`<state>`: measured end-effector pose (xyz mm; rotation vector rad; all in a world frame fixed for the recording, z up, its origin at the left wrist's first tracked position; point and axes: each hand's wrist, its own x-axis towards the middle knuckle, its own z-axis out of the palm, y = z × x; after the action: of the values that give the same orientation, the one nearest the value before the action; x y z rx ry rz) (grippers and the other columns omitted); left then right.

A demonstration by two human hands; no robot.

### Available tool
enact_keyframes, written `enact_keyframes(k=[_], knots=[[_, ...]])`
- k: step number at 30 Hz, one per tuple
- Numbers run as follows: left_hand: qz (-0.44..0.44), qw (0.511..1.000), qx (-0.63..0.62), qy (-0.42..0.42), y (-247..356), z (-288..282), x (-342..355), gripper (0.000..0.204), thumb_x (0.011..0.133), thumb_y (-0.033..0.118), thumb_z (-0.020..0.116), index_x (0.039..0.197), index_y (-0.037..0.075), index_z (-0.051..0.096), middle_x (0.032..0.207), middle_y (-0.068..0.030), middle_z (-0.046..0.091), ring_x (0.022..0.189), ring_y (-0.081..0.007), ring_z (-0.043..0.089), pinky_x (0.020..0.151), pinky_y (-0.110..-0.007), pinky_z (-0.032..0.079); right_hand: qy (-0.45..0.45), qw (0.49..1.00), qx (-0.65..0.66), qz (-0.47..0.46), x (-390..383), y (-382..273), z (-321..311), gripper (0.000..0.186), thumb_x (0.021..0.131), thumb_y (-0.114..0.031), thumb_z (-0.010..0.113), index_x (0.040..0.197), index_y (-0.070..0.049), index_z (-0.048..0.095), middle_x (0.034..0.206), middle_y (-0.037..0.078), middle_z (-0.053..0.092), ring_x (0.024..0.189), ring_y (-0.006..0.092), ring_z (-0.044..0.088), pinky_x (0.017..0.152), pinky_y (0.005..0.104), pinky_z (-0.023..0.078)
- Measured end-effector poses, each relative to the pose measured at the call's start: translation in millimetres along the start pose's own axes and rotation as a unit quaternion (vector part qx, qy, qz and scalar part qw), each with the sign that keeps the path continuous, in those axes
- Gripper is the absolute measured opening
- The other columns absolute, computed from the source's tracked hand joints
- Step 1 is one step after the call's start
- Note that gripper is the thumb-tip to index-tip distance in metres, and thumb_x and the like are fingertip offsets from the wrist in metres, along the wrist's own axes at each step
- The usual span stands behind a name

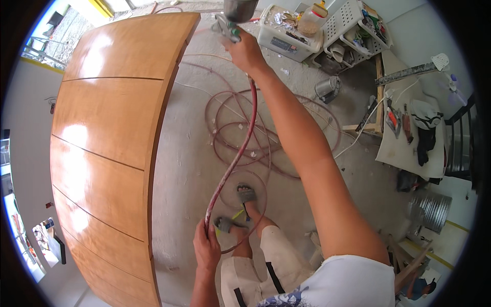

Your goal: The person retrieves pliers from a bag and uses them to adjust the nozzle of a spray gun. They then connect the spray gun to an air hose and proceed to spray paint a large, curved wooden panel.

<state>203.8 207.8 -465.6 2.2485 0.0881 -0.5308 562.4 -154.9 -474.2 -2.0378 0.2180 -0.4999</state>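
At the top of the head view my right hand is closed round a spray gun, which has a grey metal cup on top and is slightly blurred. From the gun's handle a red air hose runs down to my left hand, whose fingers are wrapped round it. Along the left stands a large glossy wooden door panel, orange-brown with several dark grooves across it. The gun is past the panel's far right corner, apart from it.
Loops of hose lie on the concrete floor near my feet. A white plastic bin, a white basket rack and a metal can stand at the far right. Tools lie on a table; another person is at the lower right.
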Motion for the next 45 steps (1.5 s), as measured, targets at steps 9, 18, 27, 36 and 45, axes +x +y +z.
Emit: enact_keyframes(k=[9, 18, 27, 36, 45], knots=[[0.012, 1.0, 0.002, 0.003, 6, -27, 22, 0.028, 0.101, 0.011, 0.054, 0.124, -0.005, 0.056, 0.1, -0.0234, 0.066, 0.089, -0.0376, 0.065, 0.079, -0.041, 0.051, 0.032, 0.998, 0.044, 0.036, 10, 30, 18, 0.036, 0.09, -0.025, 0.071, 0.117, -0.002, 0.064, 0.086, 0.021, 0.07, 0.08, 0.0358, 0.068, 0.075, 0.0422, 0.053], [0.007, 0.999, 0.043, -0.023, -109, -113, -115, 0.025, 0.099, 0.007, 0.056, 0.121, -0.003, 0.061, 0.1, -0.0218, 0.067, 0.089, -0.0385, 0.065, 0.078, -0.04, 0.052, -0.12, 0.984, 0.094, 0.088, -227, -89, 18, 0.038, 0.094, -0.018, 0.069, 0.128, -0.004, 0.062, 0.081, 0.007, 0.065, 0.068, 0.014, 0.053, 0.065, 0.0319, 0.048], [0.039, 0.996, 0.072, -0.022, -247, -189, -287, 0.025, 0.097, 0.005, 0.058, 0.12, -0.002, 0.062, 0.1, -0.0211, 0.067, 0.09, -0.0355, 0.065, 0.079, -0.04, 0.051, -0.184, 0.974, 0.11, 0.077, -460, -192, 51, 0.047, 0.094, -0.019, 0.07, 0.136, -0.002, 0.056, 0.105, 0.016, 0.068, 0.087, 0.0216, 0.061, 0.081, 0.0321, 0.049], [0.007, 0.993, 0.093, -0.067, -330, -208, -408, 0.024, 0.096, 0.005, 0.058, 0.119, 0.0, 0.063, 0.094, -0.019, 0.065, 0.084, -0.036, 0.063, 0.074, -0.041, 0.05, -0.32, 0.932, 0.165, 0.036, -626, -249, 71, 0.049, 0.094, -0.021, 0.069, 0.136, -0.001, 0.056, 0.12, 0.022, 0.067, 0.11, 0.0305, 0.066, 0.094, 0.0349, 0.049], [0.026, 0.998, 0.051, -0.009, -344, -190, -452, 0.028, 0.095, 0.005, 0.059, 0.123, -0.002, 0.061, 0.097, -0.0206, 0.066, 0.084, -0.035, 0.065, 0.075, -0.038, 0.051, -0.106, 0.99, 0.092, -0.028, -587, -247, 101, 0.046, 0.093, -0.015, 0.065, 0.134, 0.002, 0.055, 0.114, 0.027, 0.067, 0.106, 0.0391, 0.066, 0.09, 0.0404, 0.051]])
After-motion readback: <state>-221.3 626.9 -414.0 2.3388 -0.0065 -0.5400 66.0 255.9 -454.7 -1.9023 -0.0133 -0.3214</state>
